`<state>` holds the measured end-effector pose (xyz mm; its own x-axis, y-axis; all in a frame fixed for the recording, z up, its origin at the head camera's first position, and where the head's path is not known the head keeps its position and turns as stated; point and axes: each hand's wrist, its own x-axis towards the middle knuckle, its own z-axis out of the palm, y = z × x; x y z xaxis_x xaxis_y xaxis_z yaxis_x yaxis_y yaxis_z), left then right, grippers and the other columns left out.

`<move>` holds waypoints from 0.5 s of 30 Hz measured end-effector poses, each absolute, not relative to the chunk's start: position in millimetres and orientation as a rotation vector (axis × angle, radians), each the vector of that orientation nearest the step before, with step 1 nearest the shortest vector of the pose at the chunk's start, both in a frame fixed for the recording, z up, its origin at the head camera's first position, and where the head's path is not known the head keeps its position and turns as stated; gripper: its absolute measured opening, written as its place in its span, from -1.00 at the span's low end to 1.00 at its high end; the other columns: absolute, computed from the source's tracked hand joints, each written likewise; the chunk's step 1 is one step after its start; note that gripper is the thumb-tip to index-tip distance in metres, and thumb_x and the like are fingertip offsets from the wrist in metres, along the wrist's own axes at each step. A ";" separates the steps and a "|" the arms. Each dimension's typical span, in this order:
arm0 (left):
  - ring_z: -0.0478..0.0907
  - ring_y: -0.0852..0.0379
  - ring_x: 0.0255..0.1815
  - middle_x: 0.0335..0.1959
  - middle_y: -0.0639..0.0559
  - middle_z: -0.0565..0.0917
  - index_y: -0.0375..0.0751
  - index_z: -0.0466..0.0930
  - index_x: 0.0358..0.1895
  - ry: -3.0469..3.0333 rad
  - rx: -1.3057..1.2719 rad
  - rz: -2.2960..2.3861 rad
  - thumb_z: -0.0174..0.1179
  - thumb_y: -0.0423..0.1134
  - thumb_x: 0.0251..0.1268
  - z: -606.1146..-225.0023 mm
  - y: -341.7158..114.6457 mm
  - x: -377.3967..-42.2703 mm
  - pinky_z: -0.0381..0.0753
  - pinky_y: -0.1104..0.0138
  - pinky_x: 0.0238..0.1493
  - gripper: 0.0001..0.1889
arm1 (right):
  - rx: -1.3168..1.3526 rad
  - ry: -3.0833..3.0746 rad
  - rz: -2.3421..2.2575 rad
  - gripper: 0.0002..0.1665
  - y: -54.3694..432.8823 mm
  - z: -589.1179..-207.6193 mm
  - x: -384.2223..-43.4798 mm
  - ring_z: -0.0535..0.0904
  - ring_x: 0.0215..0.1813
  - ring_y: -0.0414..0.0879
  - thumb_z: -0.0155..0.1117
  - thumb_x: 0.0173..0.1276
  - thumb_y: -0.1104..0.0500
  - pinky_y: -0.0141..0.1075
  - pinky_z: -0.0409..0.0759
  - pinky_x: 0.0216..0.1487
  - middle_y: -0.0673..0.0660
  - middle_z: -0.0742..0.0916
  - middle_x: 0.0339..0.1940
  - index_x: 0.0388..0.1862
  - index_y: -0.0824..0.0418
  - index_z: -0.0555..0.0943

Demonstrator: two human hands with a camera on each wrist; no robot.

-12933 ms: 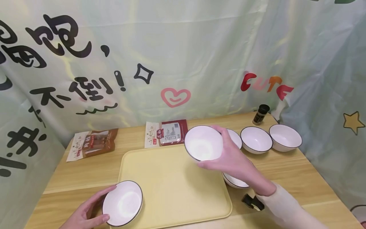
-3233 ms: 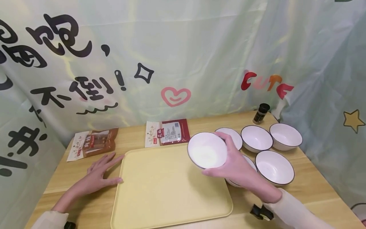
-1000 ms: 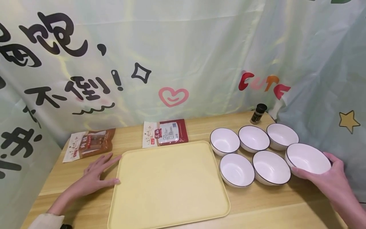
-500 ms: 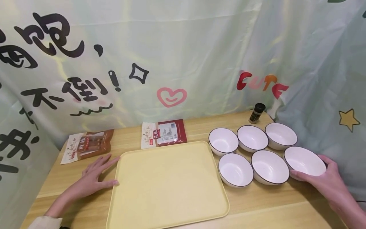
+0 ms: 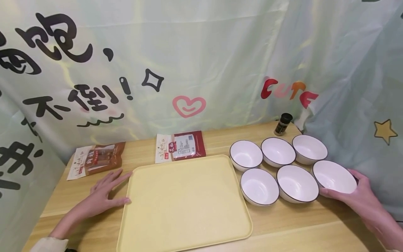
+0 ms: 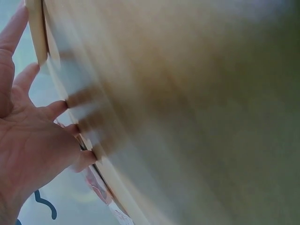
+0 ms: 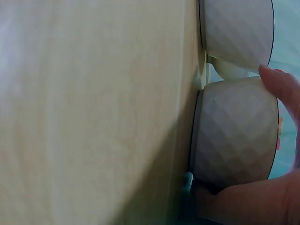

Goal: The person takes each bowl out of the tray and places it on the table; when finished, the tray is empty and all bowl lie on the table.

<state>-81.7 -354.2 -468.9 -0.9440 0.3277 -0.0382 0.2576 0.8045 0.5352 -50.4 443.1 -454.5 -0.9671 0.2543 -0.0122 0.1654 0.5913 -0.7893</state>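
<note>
My right hand (image 5: 362, 192) grips a white bowl (image 5: 333, 176) with a dark rim at the right end of the front row, thumb on its near side and fingers round its far right. In the right wrist view the faceted wall of this bowl (image 7: 234, 133) shows between thumb and fingers, close to the neighbouring bowl. My left hand (image 5: 100, 196) rests at the left edge of a yellow tray (image 5: 189, 203), fingers spread, thumb and index fingertips right at its rim. The left wrist view shows that hand (image 6: 37, 136) with its fingertips down at the wooden tabletop.
Matching bowls stand right of the tray: a front bowl (image 5: 259, 187), its neighbour (image 5: 297, 183), and three behind, including a back-left bowl (image 5: 246, 155). A black-capped spice jar (image 5: 282, 124) stands behind them. A red spice packet (image 5: 181, 147) and a brown packet (image 5: 97, 160) lie along the back.
The right hand has carried the bowl from over the tray to the right end of the front row, then shifted it slightly left. Much earlier the left hand held a bowl; now it rests by the tray.
</note>
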 end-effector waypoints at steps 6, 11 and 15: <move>-0.19 -0.71 0.65 0.76 -0.40 0.00 0.18 0.23 0.76 2.855 0.481 0.836 0.53 0.10 0.37 -469.5 -352.9 -81.8 -0.23 -0.75 0.22 -0.04 | -0.318 -2.698 1.342 0.31 445.5 -458.5 -49.9 0.24 0.06 -0.42 0.62 0.38 0.15 -0.64 0.17 -0.04 0.53 0.21 0.38 0.67 0.52 -0.14; -0.20 -0.69 0.66 0.75 -0.41 0.01 0.15 0.24 0.76 2.844 0.485 0.874 0.53 0.07 0.38 -468.8 -351.0 -81.3 -0.26 -0.74 0.23 -0.05 | -0.283 -2.704 1.351 0.33 447.7 -459.1 -50.8 0.27 0.16 -0.28 0.59 0.41 0.15 -0.66 0.14 -0.01 0.56 0.15 0.43 0.70 0.51 -0.20; -0.20 -0.67 0.67 0.76 -0.38 0.01 0.18 0.24 0.76 2.840 0.486 0.879 0.52 0.08 0.39 -469.4 -350.4 -82.6 -0.26 -0.74 0.23 -0.06 | -0.228 -2.677 1.417 0.14 448.7 -460.0 -47.2 0.30 0.15 -0.40 0.55 0.44 0.20 -0.64 0.19 0.02 0.19 0.36 0.38 0.74 0.25 0.01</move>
